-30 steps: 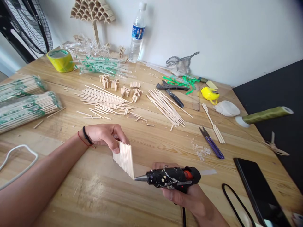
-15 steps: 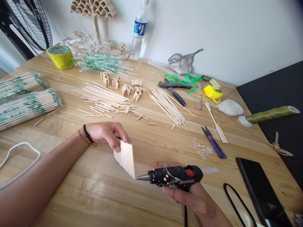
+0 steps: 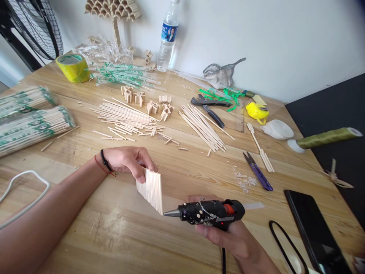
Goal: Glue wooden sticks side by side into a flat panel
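Note:
My left hand [image 3: 131, 161] pinches the upper end of a small panel of wooden sticks [image 3: 150, 190] laid side by side, held tilted above the table. In my right hand [image 3: 228, 234] is a black hot glue gun [image 3: 211, 213] with a small red light lit. Its metal nozzle points left, at the lower corner of the panel's near edge; whether the two touch I cannot tell. A clear glue stick [image 3: 253, 206] protrudes from the gun's back. Most of the right hand's fingers are hidden behind the gun.
Loose sticks [image 3: 128, 118] and several small stick assemblies [image 3: 152, 108] lie beyond my hands, with another stick pile [image 3: 202, 127] beside pliers [image 3: 211, 108]. Purple snips [image 3: 258, 172] and a phone [image 3: 316, 232] are at right. Wrapped stick bundles [image 3: 34, 125] lie left; a bottle [image 3: 167, 38] stands behind.
Almost nothing differs. Both hands, the stick panel and the glue gun keep practically the same position, with the nozzle still at the panel's lower corner.

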Demonstrator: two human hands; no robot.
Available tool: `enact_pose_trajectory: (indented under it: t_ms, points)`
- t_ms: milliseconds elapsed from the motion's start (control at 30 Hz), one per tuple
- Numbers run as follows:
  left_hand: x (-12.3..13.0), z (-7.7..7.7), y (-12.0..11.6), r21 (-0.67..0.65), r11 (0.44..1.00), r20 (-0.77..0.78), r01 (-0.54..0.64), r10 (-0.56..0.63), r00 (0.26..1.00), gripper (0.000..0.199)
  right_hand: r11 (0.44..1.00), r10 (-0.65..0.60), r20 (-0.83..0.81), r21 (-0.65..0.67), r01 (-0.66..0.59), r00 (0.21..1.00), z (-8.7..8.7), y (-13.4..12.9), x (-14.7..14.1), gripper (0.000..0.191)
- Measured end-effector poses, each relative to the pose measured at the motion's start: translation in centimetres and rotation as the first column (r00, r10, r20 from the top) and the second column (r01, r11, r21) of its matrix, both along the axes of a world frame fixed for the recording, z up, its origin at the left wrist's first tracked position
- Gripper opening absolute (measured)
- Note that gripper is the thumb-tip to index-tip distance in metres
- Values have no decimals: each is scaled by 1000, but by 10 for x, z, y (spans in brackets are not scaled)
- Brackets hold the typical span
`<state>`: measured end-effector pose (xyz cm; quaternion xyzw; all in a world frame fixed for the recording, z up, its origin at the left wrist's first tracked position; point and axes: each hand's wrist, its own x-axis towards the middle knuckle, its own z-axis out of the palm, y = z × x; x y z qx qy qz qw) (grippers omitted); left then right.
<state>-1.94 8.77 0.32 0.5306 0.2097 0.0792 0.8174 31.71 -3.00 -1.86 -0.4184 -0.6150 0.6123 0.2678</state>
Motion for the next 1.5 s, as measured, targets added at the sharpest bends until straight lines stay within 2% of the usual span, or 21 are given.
enact_pose_trajectory:
  t_ms: [167, 333, 500, 633, 733, 1000, 1100, 1233, 1500]
  points:
    - [1, 1, -2, -4, 1000, 4, -15, 15, 1000, 24, 997, -75, -21, 11, 75, 997, -6, -3, 4, 39]
    - [1, 0, -3, -5, 1000, 10, -10, 10, 1000, 24, 999, -39, -26, 2, 39, 999, -7, -3, 4, 33]
    - [0, -1, -2, 0, 1000, 13, -9, 9, 1000, 24, 997, -80, -41, -1, 80, 996, -6, -4, 3, 42]
    - [0, -1, 0, 3, 1000, 11, -2, 2, 1000, 23, 1000, 5, -35, -24, -6, 999, 3, 2, -1, 26]
    - [-1, -2, 1, 0, 1000, 8, 1, -1, 1000, 23, 996, 63, -23, -57, -64, 998, 13, 8, -6, 28]
    - [1, -3, -1, -23, 1000, 16, -7, 7, 1000, 20, 998, 60, -25, -34, -61, 998, 17, 9, -9, 28]
    - [2, -3, -2, -27, 1000, 19, -5, 5, 1000, 16, 999, 0, -12, -43, 0, 1000, 15, 5, -9, 24]
    - [2, -3, -1, -25, 1000, 26, 5, -4, 1000, 15, 990, -109, 16, -90, 110, 994, 13, -2, -8, 30]
    - [2, -1, -2, -36, 999, 13, 8, -8, 1000, 15, 984, -133, -44, -125, 126, 990, 11, -5, -8, 33]
